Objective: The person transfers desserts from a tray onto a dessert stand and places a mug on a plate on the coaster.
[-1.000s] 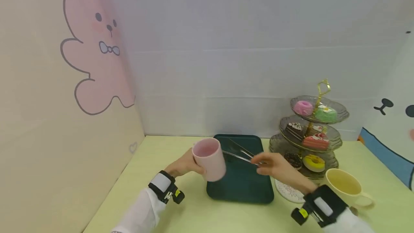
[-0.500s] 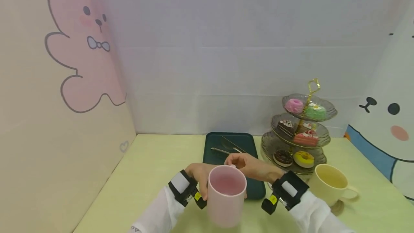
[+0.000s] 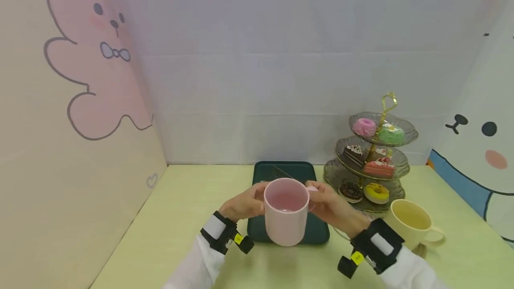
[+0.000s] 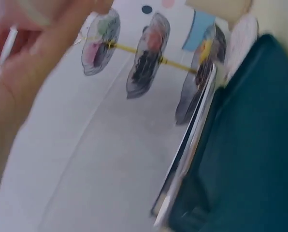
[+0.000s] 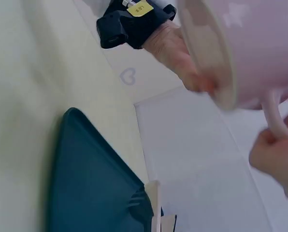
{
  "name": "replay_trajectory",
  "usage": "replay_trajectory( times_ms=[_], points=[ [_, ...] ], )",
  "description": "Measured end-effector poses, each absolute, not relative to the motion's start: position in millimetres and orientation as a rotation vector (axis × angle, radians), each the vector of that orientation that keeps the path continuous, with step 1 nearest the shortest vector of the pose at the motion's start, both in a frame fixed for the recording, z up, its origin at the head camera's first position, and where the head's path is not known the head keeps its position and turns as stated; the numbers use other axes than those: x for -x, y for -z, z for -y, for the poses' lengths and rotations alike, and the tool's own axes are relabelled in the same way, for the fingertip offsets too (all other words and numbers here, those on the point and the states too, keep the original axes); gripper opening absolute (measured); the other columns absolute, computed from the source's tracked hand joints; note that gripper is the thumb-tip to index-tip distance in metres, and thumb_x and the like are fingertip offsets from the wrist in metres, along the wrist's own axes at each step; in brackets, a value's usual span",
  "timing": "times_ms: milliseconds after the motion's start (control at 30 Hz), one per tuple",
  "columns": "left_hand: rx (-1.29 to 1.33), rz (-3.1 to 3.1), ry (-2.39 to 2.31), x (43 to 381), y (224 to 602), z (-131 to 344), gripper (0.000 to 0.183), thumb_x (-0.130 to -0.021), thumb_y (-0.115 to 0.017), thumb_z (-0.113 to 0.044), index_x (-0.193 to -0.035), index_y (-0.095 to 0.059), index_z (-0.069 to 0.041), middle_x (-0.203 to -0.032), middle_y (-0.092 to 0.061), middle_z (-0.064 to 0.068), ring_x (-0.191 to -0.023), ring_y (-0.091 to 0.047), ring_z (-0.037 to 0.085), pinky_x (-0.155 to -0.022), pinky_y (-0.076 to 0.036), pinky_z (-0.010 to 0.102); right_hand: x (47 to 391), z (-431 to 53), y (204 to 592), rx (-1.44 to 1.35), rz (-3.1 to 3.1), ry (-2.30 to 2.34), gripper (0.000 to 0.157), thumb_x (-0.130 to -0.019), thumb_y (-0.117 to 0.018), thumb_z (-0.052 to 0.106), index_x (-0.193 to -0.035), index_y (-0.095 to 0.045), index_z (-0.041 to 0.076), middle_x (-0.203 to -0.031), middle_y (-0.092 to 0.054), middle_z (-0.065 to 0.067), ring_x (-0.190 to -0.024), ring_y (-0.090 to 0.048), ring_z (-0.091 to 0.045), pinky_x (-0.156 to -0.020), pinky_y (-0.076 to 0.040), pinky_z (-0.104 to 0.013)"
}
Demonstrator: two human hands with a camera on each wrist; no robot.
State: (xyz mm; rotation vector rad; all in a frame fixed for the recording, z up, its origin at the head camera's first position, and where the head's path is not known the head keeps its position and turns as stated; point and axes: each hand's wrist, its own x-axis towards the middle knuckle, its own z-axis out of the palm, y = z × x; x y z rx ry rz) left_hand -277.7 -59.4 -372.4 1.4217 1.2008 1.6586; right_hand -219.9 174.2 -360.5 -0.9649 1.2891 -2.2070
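A pink mug (image 3: pixel 286 224) is held up above the front part of a dark green tray (image 3: pixel 319 234). My left hand (image 3: pixel 246 203) grips the mug's left side. With its fingers curled round the mug's handle (image 5: pixel 273 115), my right hand (image 3: pixel 336 208) holds the other side. The mug tips slightly toward the head camera, so its pink inside shows. Behind it, cutlery (image 4: pixel 192 140) lies at the tray's far end, mostly hidden in the head view. A fork (image 5: pixel 141 203) shows in the right wrist view.
A three-tier glass stand (image 3: pixel 407 159) with toy cakes and doughnuts stands at the back right. In front of it is a yellow mug (image 3: pixel 407 231), beside my right wrist. A white coaster (image 4: pixel 241 43) lies right of the tray. White cloth (image 3: pixel 217 101) walls the back.
My left hand has brought the pink mug from the left to the middle. My right hand has come away from the cutlery and taken hold of the handle. The mug has risen again.
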Motion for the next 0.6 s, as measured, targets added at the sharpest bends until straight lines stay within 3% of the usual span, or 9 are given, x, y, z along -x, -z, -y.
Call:
replay_trajectory(
  times_ms=[133, 267, 433, 600],
  points=[
    [-1.192, -1.494, -1.786, 277, 370, 71, 0.057, -0.089, -0.060, -0.023, -0.139, -0.038, -0.008, -0.141, -0.043, 0.014, -0.126, -0.040, 0.028, -0.099, -0.041, 0.047, 191, -201, 365, 0.814, -1.544, 2.493, 0.038, -0.100, -0.024, 0.000, -0.065, -0.037, 0.009, -0.060, -0.029, -0.001, -0.059, -0.031, -0.015, -0.063, -0.020, -0.031],
    [-0.990, -1.741, -1.826, 275, 370, 90, 0.051, -0.093, -0.052, -0.007, -0.141, -0.035, -0.006, -0.143, -0.039, 0.021, -0.127, -0.039, 0.028, -0.103, -0.036, 0.048, 167, -223, 386, 0.512, -1.912, 2.792, 0.038, -0.099, -0.024, -0.005, -0.062, -0.025, 0.006, -0.058, -0.017, -0.004, -0.054, -0.019, -0.018, -0.064, -0.016, -0.033],
    [-0.871, -1.802, -1.913, 279, 382, 110, 0.044, -0.095, -0.048, -0.006, -0.138, -0.039, -0.005, -0.138, -0.043, 0.021, -0.123, -0.043, 0.029, -0.103, -0.036, 0.047, 153, -240, 415, 0.386, -1.844, 3.079, 0.040, -0.098, -0.020, -0.010, -0.060, -0.020, 0.005, -0.058, -0.014, -0.004, -0.051, -0.015, -0.015, -0.056, -0.012, -0.030],
    [-0.823, -1.794, -1.970, 279, 388, 112, 0.043, -0.095, -0.049, -0.011, -0.136, -0.040, -0.003, -0.135, -0.045, 0.020, -0.120, -0.046, 0.028, -0.104, -0.033, 0.051, 156, -246, 439, 0.093, -1.961, 3.085, 0.042, -0.098, -0.025, -0.007, -0.058, -0.022, 0.005, -0.058, -0.015, -0.004, -0.051, -0.016, -0.017, -0.054, -0.010, -0.033]
  ],
)
